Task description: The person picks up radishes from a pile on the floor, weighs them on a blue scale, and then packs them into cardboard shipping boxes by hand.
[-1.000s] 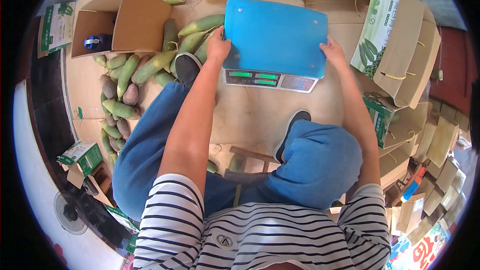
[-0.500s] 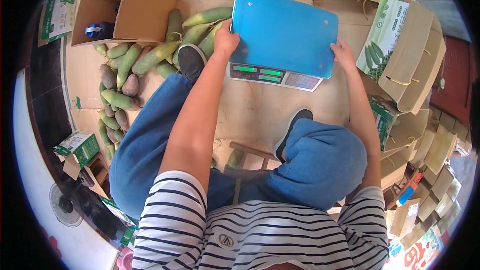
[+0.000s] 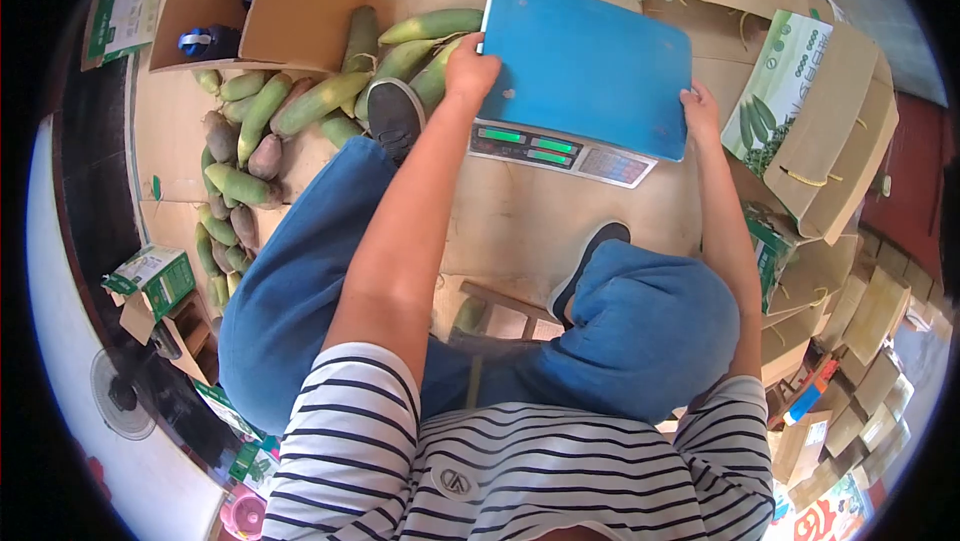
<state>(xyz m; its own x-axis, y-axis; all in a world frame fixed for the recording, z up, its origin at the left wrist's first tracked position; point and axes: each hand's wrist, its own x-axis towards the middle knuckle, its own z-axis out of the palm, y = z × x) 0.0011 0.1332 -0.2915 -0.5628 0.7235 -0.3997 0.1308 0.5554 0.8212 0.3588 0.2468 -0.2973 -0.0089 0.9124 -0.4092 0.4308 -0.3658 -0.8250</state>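
Observation:
A digital weighing scale [image 3: 590, 76] with a blue top plate sits in front of me, its lit green displays and keypad facing me. My left hand [image 3: 472, 69] grips its left edge, thumb over the plate. On the opposite side, my right hand [image 3: 702, 113] has its fingers curled on the right edge. What the fingers do beneath the plate is hidden. Long green radishes [image 3: 410, 63] lie just left of my left hand, close to the scale. The plate carries nothing.
More radishes [image 3: 240, 186], some reddish, spread along the left on the cardboard-covered floor [image 3: 570, 216]. An open carton [image 3: 290, 11] stands at the upper left with a dark blue object inside. Printed cartons [image 3: 830, 121] line the right. A fan [image 3: 122, 394] is at lower left.
The whole view has shifted slightly. The scale and both hands appear a little farther right, with both hands still on the edges.

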